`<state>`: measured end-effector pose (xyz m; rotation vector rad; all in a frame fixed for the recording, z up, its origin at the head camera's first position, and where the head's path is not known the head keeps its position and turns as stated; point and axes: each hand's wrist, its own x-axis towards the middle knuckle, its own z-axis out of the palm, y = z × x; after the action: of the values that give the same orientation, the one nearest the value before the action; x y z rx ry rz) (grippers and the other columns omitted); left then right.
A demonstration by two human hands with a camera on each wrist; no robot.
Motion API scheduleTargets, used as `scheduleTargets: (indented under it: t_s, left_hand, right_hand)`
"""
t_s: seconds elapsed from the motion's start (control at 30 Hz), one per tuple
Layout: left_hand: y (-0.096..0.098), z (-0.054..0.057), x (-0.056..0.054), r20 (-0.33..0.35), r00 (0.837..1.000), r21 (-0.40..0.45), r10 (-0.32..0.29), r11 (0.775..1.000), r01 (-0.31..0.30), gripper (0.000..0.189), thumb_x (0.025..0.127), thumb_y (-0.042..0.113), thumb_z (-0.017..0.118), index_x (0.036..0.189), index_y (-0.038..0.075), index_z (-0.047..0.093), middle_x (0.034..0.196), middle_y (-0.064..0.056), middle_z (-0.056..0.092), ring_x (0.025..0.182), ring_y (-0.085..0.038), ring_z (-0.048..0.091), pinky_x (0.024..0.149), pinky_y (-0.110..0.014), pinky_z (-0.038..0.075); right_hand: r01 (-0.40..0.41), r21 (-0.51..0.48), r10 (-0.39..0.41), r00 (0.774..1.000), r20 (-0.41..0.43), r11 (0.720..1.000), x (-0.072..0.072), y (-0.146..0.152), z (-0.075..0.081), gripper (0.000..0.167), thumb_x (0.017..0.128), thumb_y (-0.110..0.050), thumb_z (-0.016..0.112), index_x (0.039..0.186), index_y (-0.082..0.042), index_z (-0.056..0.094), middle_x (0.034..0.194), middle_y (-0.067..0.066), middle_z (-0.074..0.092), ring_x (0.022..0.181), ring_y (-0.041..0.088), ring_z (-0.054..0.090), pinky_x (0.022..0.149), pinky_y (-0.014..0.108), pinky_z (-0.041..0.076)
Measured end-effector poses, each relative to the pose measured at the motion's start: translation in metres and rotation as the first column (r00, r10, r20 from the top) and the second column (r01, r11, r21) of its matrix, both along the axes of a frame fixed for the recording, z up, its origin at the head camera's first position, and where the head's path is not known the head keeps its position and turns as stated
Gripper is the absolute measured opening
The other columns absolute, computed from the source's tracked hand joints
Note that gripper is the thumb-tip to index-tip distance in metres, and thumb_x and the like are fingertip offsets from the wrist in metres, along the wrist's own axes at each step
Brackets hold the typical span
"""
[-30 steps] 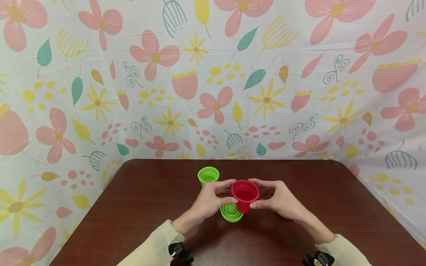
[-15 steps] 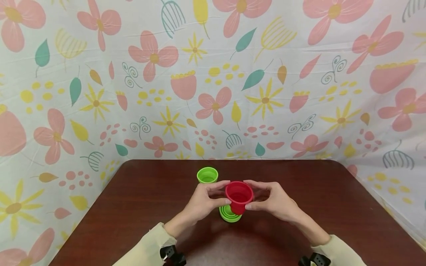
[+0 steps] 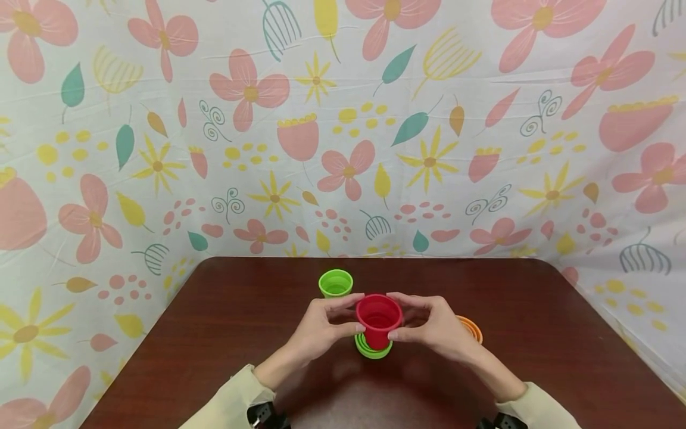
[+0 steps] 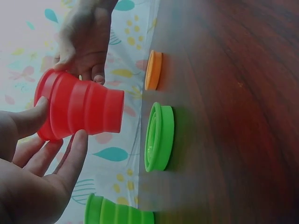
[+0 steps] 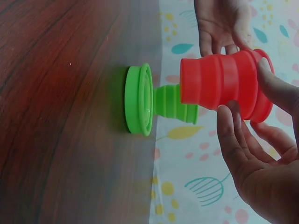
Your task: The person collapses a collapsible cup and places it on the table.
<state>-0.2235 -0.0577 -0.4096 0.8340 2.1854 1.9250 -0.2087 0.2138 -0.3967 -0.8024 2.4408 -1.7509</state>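
A red collapsible cup [image 3: 378,316], extended and upright, is held off the table between both hands. My left hand [image 3: 320,326] grips its left side near the rim, thumb in front and fingers around the side. On the opposite side my right hand [image 3: 435,326] grips it the same way. Below the cup a flattened green collapsible cup [image 4: 161,136] lies on the table; a gap separates the two in the wrist views. Behind my left hand stands an extended green cup [image 3: 336,282], its lower part hidden in the head view.
A flattened orange collapsible cup [image 3: 470,329] lies on the table beyond my right hand, partly covered by it. The dark wooden table [image 3: 241,333] ends at the back against a flower-printed cloth [image 3: 343,119].
Both hands have carried the red cup to the left and slightly nearer, over the flattened green cup. The orange cup, hidden before, now shows beside the right hand.
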Motion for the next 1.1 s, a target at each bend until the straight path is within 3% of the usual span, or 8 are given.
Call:
scheduleTargets:
  t_s: [0.33,0.6,0.9,1.1]
  left_hand:
    - [-0.009,-0.002,0.007,-0.039,0.999,-0.023,0.027,0.999,-0.028,0.052,0.092,0.012,0.083,0.142,0.009,0.068,0.133,-0.006,0.072,0.115,-0.027,0.07,0.09,-0.029,0.06]
    - [-0.013,-0.001,0.012,-0.046,0.998,-0.008,0.039,0.999,-0.039,0.053,0.093,0.012,0.082,0.143,0.008,0.067,0.131,-0.006,0.072,0.113,-0.027,0.07,0.088,-0.03,0.061]
    - [-0.013,0.001,0.014,-0.03,0.999,0.021,0.027,0.999,-0.026,0.053,0.093,0.013,0.082,0.144,0.011,0.067,0.132,0.001,0.072,0.116,-0.022,0.071,0.092,-0.033,0.061]
    - [-0.012,0.001,0.015,-0.017,1.0,0.048,0.021,0.999,-0.02,0.052,0.094,0.012,0.081,0.144,0.011,0.067,0.134,-0.004,0.071,0.119,-0.023,0.07,0.094,-0.034,0.06]
  right_hand:
    - [-0.018,0.002,0.018,1.0,0.001,1.0,0.005,-0.006,0.002,0.061,0.088,-0.013,0.087,0.143,-0.001,0.063,0.114,0.013,0.077,0.091,0.028,0.074,0.08,0.034,0.065]
    - [-0.018,-0.014,0.019,0.999,0.03,1.0,0.008,-0.011,0.005,0.06,0.088,-0.013,0.087,0.142,0.001,0.063,0.108,0.013,0.077,0.09,0.029,0.074,0.08,0.034,0.065]
    - [-0.012,-0.028,0.013,0.999,0.043,1.0,0.009,-0.012,0.005,0.059,0.09,-0.014,0.085,0.142,0.002,0.063,0.11,0.013,0.077,0.091,0.029,0.074,0.08,0.034,0.064]
    - [0.0,-0.05,0.004,0.997,0.08,0.999,0.009,-0.013,0.006,0.058,0.09,-0.014,0.085,0.141,0.002,0.064,0.113,0.015,0.077,0.093,0.031,0.074,0.083,0.034,0.064]
